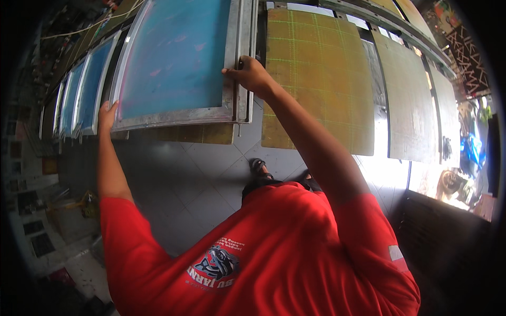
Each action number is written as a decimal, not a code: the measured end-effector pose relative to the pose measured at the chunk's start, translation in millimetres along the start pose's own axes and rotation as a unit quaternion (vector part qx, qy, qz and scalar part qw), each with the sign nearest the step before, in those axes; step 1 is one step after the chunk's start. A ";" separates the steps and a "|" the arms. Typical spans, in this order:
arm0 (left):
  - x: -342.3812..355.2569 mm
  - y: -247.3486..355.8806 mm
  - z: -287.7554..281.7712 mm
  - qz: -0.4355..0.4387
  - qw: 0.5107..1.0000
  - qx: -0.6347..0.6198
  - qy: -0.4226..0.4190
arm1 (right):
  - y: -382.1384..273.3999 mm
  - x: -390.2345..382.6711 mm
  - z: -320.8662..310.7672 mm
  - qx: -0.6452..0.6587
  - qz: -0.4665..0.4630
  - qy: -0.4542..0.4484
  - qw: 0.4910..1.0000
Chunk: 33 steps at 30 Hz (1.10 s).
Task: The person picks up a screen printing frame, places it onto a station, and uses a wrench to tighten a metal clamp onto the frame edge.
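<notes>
1. At the near edge of the long printing table, the left hand (108, 115) lies flat and open against the lower left corner of the screen-printing frame (176, 63), pressing the metal rim and not gripping it. With no fingers curled round, I judge that corner could slide sideways if the frame is lifted.
2. At the frame's right rail the right hand (249, 73) is closed round the metal edge, fingers hooked over it. The blue mesh sits just beside those fingers; a slip could smear or dent it.
3. Under and to the right, the yellow gridded pallet (316, 79) lies uncovered. A skewed frame would probably land off register on it.
4. Farther left, more blue frames (89, 87) stand in a row, close enough for a swung corner to knock them.
5. Farthest right, grey pallets (408, 105) follow along the table.
</notes>
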<state>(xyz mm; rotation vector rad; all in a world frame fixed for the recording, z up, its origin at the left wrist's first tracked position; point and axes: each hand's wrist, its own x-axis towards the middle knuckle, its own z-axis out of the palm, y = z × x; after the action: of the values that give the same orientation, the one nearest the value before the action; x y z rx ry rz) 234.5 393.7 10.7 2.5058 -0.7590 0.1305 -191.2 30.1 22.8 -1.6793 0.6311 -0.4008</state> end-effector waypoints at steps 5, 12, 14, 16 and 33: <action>21.3 3.0 38.3 0.032 0.999 -0.034 -0.004 | 28.2 19.8 3.3 -0.040 0.009 0.054 0.998; 29.4 -13.4 63.9 0.040 0.997 0.055 0.035 | 20.0 8.1 5.5 -0.129 -0.016 0.114 0.985; 26.0 3.0 68.0 0.039 0.999 0.025 0.014 | 26.2 7.3 5.6 -0.161 -0.040 0.174 0.971; 19.3 -9.4 61.9 0.063 0.996 0.046 0.045 | 27.4 6.9 12.4 -0.148 -0.065 0.163 0.973; -48.7 138.5 68.2 0.119 0.986 0.082 0.087 | 81.7 -256.2 -122.1 -0.061 0.099 0.094 0.989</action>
<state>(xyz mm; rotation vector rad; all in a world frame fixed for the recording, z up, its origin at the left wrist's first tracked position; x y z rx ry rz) 115.0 284.9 2.5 2.5050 -1.0055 0.5088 -480.3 80.1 -11.7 -1.6876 0.9703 -0.3863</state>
